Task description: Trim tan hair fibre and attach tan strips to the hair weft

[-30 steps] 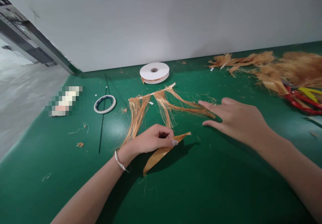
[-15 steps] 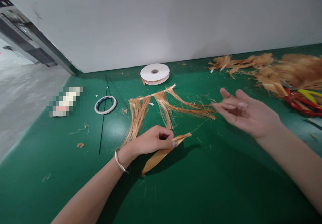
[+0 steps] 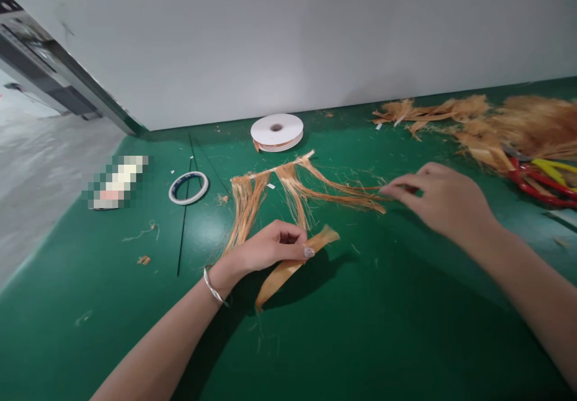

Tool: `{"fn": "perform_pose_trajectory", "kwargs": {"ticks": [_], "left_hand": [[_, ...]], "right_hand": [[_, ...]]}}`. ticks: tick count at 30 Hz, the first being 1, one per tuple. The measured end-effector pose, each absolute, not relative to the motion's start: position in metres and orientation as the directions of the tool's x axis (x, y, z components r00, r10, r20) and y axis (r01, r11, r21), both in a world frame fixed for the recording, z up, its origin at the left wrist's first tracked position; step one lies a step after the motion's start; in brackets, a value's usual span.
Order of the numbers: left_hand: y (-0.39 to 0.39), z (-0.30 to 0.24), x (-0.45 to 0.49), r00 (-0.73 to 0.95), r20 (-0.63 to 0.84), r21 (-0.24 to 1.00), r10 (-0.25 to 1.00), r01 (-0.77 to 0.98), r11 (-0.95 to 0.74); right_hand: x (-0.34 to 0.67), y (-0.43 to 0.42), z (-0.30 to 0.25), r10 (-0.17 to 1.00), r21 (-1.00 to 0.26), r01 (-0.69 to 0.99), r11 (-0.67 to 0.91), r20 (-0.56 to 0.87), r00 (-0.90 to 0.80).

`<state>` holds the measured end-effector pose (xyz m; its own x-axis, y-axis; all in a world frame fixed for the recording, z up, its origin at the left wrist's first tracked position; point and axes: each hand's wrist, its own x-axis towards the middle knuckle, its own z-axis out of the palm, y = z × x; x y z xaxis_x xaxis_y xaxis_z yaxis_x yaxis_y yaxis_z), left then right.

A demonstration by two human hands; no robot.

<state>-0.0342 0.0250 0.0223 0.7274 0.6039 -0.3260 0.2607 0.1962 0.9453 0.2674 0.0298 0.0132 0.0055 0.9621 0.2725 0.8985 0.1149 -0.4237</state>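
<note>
My left hand (image 3: 270, 249), with a silver bracelet at the wrist, is closed around an orange ribbon strip (image 3: 288, 269) that lies slanted on the green table (image 3: 90, 281). My right hand (image 3: 439, 199) is palm down, its fingertips pinched together at the right tips of the shredded orange fibre bundles (image 3: 297, 190). What the pinch holds is too thin to make out. The fibre bundles fan out from a taped top edge, just beyond my left hand.
A white ribbon spool (image 3: 276, 131) sits near the wall. A tape ring (image 3: 188, 187) and a thin black rod (image 3: 184, 220) lie to the left. A heap of orange fibre (image 3: 505, 124) and red and yellow scissors (image 3: 543, 180) are at the far right.
My right hand lifted from lying flat, turned palm up, then turned back down and pinched at the fibre tips. My left hand shifted slightly, tilting the ribbon strip.
</note>
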Motion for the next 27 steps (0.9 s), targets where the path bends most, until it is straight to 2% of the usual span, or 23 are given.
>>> {"fn": "perform_pose_trajectory", "kwargs": {"ticks": [1,2,3,4,5,6,7,9,11,13,14,16,17,18,19,21,23,24,25,27], "left_hand": [[0.025,0.022,-0.034,0.729,-0.327,0.945,0.601,0.261,0.197],[0.025,0.022,-0.034,0.733,-0.326,0.945,0.597,0.26,0.197],[0.025,0.022,-0.034,0.737,-0.325,0.946,0.593,0.259,0.196],[0.025,0.022,-0.034,0.739,-0.323,0.946,0.591,0.259,0.194],[0.025,0.021,-0.035,0.74,-0.321,0.947,0.592,0.257,0.192],[0.025,0.021,-0.035,0.739,-0.32,0.947,0.593,0.256,0.192],[0.026,0.02,-0.035,0.739,-0.319,0.948,0.594,0.253,0.194],[0.026,0.021,-0.035,0.736,-0.319,0.948,0.597,0.245,0.204],[0.026,0.021,-0.035,0.721,-0.329,0.944,0.61,0.245,0.219],[0.025,0.021,-0.036,0.699,-0.333,0.943,0.634,0.237,0.234],[0.025,0.022,-0.036,0.689,-0.333,0.943,0.643,0.231,0.24],[0.025,0.022,-0.036,0.682,-0.334,0.942,0.651,0.218,0.254],[0.025,0.022,-0.036,0.683,-0.335,0.942,0.649,0.219,0.256],[0.025,0.021,-0.036,0.683,-0.339,0.94,0.647,0.224,0.256],[0.026,0.021,-0.037,0.684,-0.342,0.939,0.644,0.229,0.255],[0.026,0.02,-0.037,0.686,-0.346,0.938,0.64,0.238,0.252],[0.026,0.019,-0.037,0.688,-0.347,0.937,0.637,0.238,0.255],[0.026,0.018,-0.037,0.688,-0.345,0.938,0.638,0.234,0.255],[0.026,0.018,-0.037,0.688,-0.343,0.939,0.64,0.23,0.256],[0.026,0.018,-0.037,0.687,-0.341,0.939,0.642,0.218,0.265]], "right_hand": [[0.272,0.033,0.015,0.963,-0.614,0.789,0.039,0.233,0.134],[0.276,0.037,0.017,0.956,-0.803,0.595,-0.009,0.167,0.239],[0.281,0.041,0.02,0.95,-0.939,0.342,-0.026,0.083,0.301],[0.286,0.043,0.023,0.944,-0.996,0.088,-0.026,0.005,0.33],[0.29,0.045,0.027,0.943,-0.994,-0.107,-0.025,-0.059,0.329],[0.293,0.046,0.03,0.948,-0.975,-0.22,-0.038,-0.105,0.3],[0.296,0.045,0.033,0.955,-0.964,-0.261,-0.052,-0.124,0.268],[0.296,0.04,0.038,0.973,-0.973,-0.222,-0.07,-0.116,0.201],[0.291,0.034,0.039,0.993,-0.992,-0.109,-0.069,-0.078,0.083],[0.282,0.028,0.037,0.998,-0.983,0.178,-0.032,-0.041,-0.05],[0.277,0.026,0.035,0.995,-0.917,0.398,0.011,-0.028,-0.093],[0.269,0.024,0.029,0.994,-0.612,0.785,0.099,0.028,-0.104],[0.266,0.024,0.025,0.995,-0.459,0.883,0.1,0.057,-0.083],[0.264,0.024,0.023,0.996,-0.376,0.923,0.077,0.075,-0.052],[0.264,0.025,0.021,0.997,-0.387,0.921,0.045,0.079,-0.015],[0.267,0.028,0.02,0.997,-0.624,0.781,-0.032,0.03,0.065],[0.273,0.033,0.023,0.993,-0.883,0.463,-0.075,-0.025,0.113],[0.275,0.035,0.025,0.992,-0.95,0.307,-0.061,-0.025,0.12],[0.277,0.038,0.028,0.993,-0.978,0.208,-0.032,-0.008,0.115],[0.276,0.041,0.031,0.996,-0.974,0.221,0.047,0.064,0.068]]}}
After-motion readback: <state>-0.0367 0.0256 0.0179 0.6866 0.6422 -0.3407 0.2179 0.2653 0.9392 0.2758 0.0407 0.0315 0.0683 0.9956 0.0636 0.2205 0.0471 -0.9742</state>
